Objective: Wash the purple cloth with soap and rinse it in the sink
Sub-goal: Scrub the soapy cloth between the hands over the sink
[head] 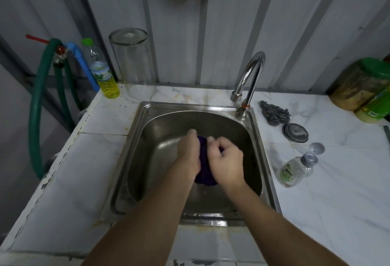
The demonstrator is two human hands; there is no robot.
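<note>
Both our forearms reach down into the steel sink, hands pressed together over its rounded basin. Our left hand and right hand each curl tight around the cloth, a dark purple, nubbly wad bunched between them. Beside the curved chrome tap lies a wiry scourer.

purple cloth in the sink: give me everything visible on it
The purple cloth is dark violet, seemingly a thick, textured fabric, bunched into a wad rather than spread out. It sits over the middle of the steel sink basin, pressed between the left hand and the right hand, which hide most of it; a rounded lump bulges out below the hands. No suds or running water can be made out, and whether it touches the sink floor is unclear.
</note>
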